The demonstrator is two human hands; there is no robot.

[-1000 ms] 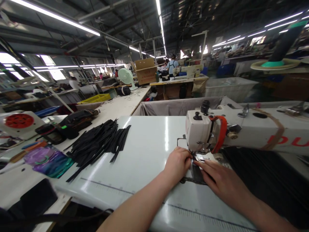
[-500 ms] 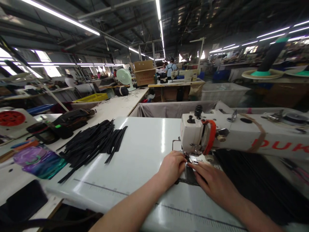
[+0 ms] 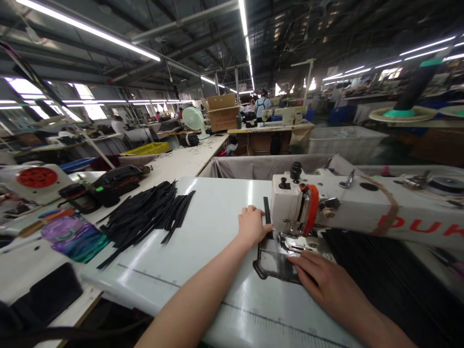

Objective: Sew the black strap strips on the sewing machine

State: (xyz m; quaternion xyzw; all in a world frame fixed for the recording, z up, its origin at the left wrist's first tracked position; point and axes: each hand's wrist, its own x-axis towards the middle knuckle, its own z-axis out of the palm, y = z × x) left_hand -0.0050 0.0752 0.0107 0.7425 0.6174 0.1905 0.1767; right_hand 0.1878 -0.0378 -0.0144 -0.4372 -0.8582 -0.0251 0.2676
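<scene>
Holds the left hand (image 3: 253,227) half-curled just left of the sewing machine (image 3: 284,205), with the thumb over the near part of a black strip (image 3: 267,205) and a fingertip beside its edge. Cannot tell a true pinch from plain pressing. Sets the right hand (image 3: 326,275) in front of the sewing machine, partly open, fingers extended close together, tips at the metal plate (image 3: 275,263). Shows nothing in that hand's hold, with the palm side hidden.

Finds the black strip alongside the sewing machine's left end, running away from the thumb over the worktop (image 3: 221,212), with the near end hard to make out.

Could pull the strip crooked through a sideways tug of the left hand, especially with any thread joining it to the sewing machine; too small to tell here. Could lose the strip from under a light thumb, being narrow and probably limp. Risks a nipped or pricked finger through an untimely start, with right fingertips near the metal foot (image 3: 295,248) under the sewing machine. Could knock the left thumb on the sewing machine through crowding so close. Seems less likely to disturb the pile of strips (image 3: 145,212), lying well left of the sewing machine and apart from both hands.
</scene>
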